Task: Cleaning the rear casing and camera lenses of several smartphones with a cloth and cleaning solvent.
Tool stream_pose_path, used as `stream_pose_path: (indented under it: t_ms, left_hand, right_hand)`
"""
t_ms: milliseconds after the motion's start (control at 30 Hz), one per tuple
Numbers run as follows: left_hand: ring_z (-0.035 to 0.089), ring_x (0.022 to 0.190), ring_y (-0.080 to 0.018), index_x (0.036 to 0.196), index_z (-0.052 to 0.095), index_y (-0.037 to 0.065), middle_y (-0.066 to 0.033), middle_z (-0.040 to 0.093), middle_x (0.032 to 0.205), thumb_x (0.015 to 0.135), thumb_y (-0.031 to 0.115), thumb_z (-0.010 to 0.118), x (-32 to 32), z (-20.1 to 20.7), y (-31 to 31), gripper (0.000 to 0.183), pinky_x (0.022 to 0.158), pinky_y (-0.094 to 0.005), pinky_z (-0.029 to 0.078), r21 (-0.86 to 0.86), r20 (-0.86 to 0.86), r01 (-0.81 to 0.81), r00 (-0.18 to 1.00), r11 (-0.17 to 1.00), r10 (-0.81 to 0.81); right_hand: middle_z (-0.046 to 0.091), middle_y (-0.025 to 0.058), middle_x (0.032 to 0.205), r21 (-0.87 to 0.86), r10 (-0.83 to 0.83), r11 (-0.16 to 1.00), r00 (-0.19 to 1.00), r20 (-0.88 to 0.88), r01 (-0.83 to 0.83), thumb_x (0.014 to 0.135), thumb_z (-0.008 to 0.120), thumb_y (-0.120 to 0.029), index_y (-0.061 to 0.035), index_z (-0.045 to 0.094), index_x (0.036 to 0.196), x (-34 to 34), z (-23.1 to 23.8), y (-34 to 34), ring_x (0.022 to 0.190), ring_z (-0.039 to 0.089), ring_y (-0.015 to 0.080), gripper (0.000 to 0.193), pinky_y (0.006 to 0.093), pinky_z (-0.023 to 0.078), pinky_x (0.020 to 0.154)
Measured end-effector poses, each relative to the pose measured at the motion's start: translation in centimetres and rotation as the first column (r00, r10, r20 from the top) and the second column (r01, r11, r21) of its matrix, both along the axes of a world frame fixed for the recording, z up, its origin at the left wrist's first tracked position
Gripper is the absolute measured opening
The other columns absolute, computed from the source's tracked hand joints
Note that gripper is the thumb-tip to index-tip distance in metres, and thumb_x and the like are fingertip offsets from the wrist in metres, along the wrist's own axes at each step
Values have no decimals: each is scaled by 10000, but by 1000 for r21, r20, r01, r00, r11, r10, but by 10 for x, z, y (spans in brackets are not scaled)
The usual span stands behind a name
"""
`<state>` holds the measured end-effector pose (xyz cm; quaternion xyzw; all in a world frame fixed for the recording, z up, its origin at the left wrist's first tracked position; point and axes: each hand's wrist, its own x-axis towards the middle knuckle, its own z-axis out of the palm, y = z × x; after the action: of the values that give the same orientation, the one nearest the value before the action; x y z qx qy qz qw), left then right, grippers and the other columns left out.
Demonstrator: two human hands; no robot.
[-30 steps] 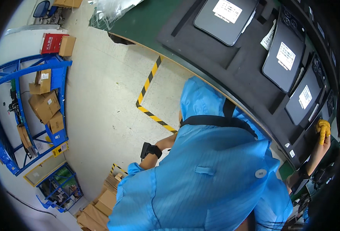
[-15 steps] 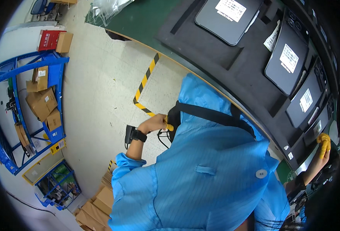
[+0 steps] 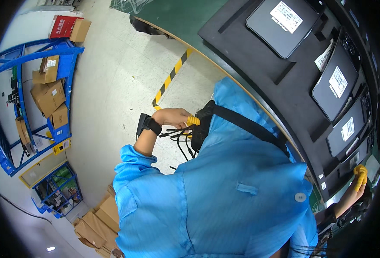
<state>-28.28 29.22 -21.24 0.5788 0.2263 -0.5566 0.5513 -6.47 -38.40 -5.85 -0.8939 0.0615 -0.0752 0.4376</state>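
Note:
My left hand (image 3: pixel 173 118), with yellow finger covers on its fingertips, is closed at the black waist pouch (image 3: pixel 203 125). Several thin black cables (image 3: pixel 182 136) with plug ends run through its fingers and dangle beside the pouch. At the far right, my right hand (image 3: pixel 359 179) also wears yellow covers. Its fingers are curled together near the end of the black foam tray (image 3: pixel 259 81); whatever they hold is hidden. Flat dark devices with rear cameras and white labels lie in the tray, among them a large one (image 3: pixel 280 36), a second (image 3: pixel 337 88) and a third (image 3: pixel 347 134).
The tray rests on a green-topped table (image 3: pixel 185 19) whose edge runs diagonally past my body. Clear plastic wrap lies at its far corner. On the left are a blue rack (image 3: pixel 74 71) with cardboard boxes, a red box (image 3: pixel 64 26) and black-yellow floor tape (image 3: pixel 171 79).
My left hand has shifted up slightly, and more black cables now hang out by the pouch. The right hand stays at the tray's end. The whole view has shifted a little.

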Motion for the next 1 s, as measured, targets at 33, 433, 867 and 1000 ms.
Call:
stream_pose_path:
  t_ms: [33, 433, 867, 1000]
  left_hand:
    - [628, 821, -126, 1194, 614, 8, -62, 663, 990, 925, 448, 497, -3, 1, 1, 529, 711, -231, 506, 2, 0, -2, 1000, 1000, 2]
    - [583, 1177, -332, 1391, 459, 97, -211, 574, 1284, 942, 560, 394, -31, 17, 16, 648, 933, -455, 502, 172, -228, 153, 967, 973, -111]
    - [615, 904, -158, 1364, 475, 25, -88, 650, 1110, 975, 398, 465, 78, 228, 153, 540, 738, -282, 524, 828, 202, 96, 867, 552, -455]
    - [634, 962, -201, 1332, 496, 16, -112, 646, 1119, 969, 290, 514, 131, 326, 153, 455, 783, -321, 541, 877, 421, -90, 618, 473, -664]
  right_hand:
    - [615, 117, 1206, 2, 22, 1000, 1000, 4, -22, 960, 573, -91, 58, 550, 1258, 1, 0, 1, 1100, 603, 182, 334, 297, 439, 1002]
    - [615, 115, 1212, -43, 0, 999, 1000, -4, 0, 957, 575, -82, 61, 568, 1238, 4, -6, 6, 1096, 596, 171, 316, 286, 427, 1010]
    - [638, 119, 1186, -115, 112, 988, 993, 31, -107, 994, 530, -201, 48, 563, 1263, 10, -15, -9, 1074, 630, 180, 368, 270, 453, 991]
    - [640, 115, 1180, -11, 141, 990, 990, 20, -140, 996, 525, -202, 45, 567, 1260, 1, -11, 4, 1074, 629, 170, 364, 269, 455, 988]
